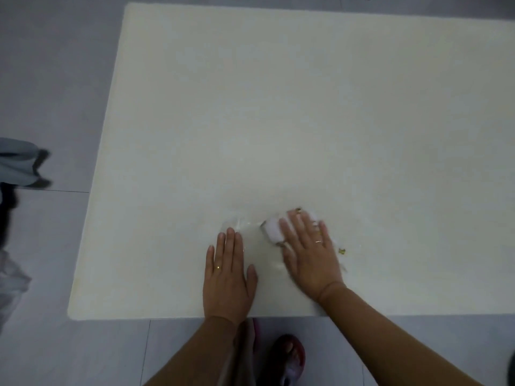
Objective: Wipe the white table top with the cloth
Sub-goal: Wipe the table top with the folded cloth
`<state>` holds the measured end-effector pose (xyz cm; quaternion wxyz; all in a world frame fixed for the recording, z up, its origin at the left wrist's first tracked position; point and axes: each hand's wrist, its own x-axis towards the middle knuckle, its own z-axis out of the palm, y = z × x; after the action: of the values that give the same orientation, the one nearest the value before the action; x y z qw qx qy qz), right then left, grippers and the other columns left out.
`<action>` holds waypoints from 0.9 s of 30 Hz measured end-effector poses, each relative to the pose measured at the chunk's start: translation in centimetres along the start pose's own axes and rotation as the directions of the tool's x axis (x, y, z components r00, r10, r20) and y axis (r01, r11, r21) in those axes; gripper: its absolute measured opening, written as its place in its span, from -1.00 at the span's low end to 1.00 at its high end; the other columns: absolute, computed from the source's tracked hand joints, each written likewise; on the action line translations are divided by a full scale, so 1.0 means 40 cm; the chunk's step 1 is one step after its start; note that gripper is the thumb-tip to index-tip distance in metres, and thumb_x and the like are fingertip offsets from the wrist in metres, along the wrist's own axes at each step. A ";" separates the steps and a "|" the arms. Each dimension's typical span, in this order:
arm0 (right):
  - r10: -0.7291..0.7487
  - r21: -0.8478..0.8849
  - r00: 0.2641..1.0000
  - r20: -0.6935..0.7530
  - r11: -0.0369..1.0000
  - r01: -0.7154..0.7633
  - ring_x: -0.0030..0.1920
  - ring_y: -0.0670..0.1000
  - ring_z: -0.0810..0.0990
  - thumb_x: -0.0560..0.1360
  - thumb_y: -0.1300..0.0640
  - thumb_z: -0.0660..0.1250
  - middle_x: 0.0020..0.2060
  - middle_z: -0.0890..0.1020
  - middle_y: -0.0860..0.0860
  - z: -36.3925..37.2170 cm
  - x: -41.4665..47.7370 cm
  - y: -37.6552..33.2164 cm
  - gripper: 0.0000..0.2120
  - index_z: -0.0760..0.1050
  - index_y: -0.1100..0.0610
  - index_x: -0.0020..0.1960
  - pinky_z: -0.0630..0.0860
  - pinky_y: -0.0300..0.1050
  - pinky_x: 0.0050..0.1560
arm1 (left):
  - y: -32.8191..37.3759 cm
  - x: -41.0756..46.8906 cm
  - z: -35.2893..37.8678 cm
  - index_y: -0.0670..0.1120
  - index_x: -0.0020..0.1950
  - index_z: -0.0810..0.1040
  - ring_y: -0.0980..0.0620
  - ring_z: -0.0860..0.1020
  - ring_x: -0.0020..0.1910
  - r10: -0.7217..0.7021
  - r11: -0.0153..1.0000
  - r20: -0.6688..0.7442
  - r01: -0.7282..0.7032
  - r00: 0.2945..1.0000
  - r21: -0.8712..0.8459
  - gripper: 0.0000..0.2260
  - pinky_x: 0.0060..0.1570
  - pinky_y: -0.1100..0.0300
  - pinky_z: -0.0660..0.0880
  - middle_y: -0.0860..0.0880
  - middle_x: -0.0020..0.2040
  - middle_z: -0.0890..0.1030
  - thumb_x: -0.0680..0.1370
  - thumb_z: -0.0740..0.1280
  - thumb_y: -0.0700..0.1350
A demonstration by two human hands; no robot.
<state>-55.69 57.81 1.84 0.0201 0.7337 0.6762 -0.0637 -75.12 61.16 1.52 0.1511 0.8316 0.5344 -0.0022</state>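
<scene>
- The right hand (309, 246) lies flat with fingers spread, pressing the white cloth (274, 228) onto the table (278, 107); the cloth sits under the fingertips, near the front edge, just right of a wet smear (250, 238).
- The left hand (227, 271) rests open, palm down, bracing beside it, holding nothing.
- A good wipe probably needs even palm pressure, with overlapping strokes across the smear.
- Small yellowish specks (341, 251) lie just right of the hand; gather them inward rather than scattering them.
</scene>
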 end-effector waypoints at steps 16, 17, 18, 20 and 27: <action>0.119 -0.001 0.993 0.002 0.993 -0.119 0.51 0.09 0.09 0.61 -0.07 -0.14 0.52 0.16 0.06 0.005 -0.162 0.089 -0.48 0.14 0.06 0.52 0.01 0.15 0.45 | 0.003 -0.002 0.015 -0.21 0.55 0.12 -0.09 0.07 0.55 -0.018 0.999 -0.040 0.019 0.999 0.040 -0.40 0.51 -0.01 -0.05 -0.15 0.56 0.12 0.56 0.02 0.04; 0.258 0.046 0.966 -0.004 0.965 -0.258 0.52 0.08 0.06 0.60 -0.06 -0.11 0.52 0.16 0.06 0.004 -0.173 0.101 -0.47 0.13 0.06 0.52 -0.04 0.13 0.46 | 0.006 -0.003 0.015 -0.21 0.55 0.12 -0.09 0.08 0.55 -0.030 0.999 -0.047 0.032 0.998 0.045 -0.40 0.52 -0.01 -0.07 -0.15 0.56 0.12 0.56 0.02 0.04; 0.381 0.083 0.924 -0.016 0.922 -0.379 0.51 0.09 0.05 0.58 -0.05 -0.08 0.52 0.16 0.08 0.005 -0.179 0.086 -0.46 0.13 0.08 0.52 -0.08 0.12 0.47 | 0.012 -0.004 0.014 -0.21 0.55 0.13 -0.10 0.09 0.55 -0.048 0.998 -0.058 0.051 0.997 0.046 -0.40 0.52 0.00 -0.08 -0.16 0.56 0.13 0.55 0.02 0.03; 0.534 0.124 0.845 -0.031 0.841 -0.527 0.51 0.14 0.07 0.56 -0.04 -0.05 0.51 0.17 0.12 0.010 -0.180 0.011 -0.44 0.12 0.11 0.52 -0.10 0.14 0.46 | 0.044 -0.004 0.012 -0.24 0.53 0.15 -0.13 0.11 0.54 -0.089 0.995 -0.082 0.092 0.993 0.035 -0.42 0.51 -0.02 -0.07 -0.19 0.55 0.17 0.54 0.02 -0.02; 0.071 0.060 0.997 0.013 0.996 -0.072 0.52 0.10 0.06 0.63 -0.07 -0.13 0.53 0.12 0.04 0.018 -0.287 0.073 -0.49 0.07 0.04 0.54 0.08 0.19 0.43 | 0.245 0.010 0.032 -0.24 0.52 0.21 -0.15 0.18 0.52 0.066 0.996 -0.071 -0.070 0.995 -0.052 -0.48 0.48 -0.05 0.07 -0.20 0.53 0.22 0.61 0.03 -0.01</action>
<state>-53.71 46.12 2.34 0.0039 0.7573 0.6471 -0.0875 -66.02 57.44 2.67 0.1551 0.8446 0.5104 0.0464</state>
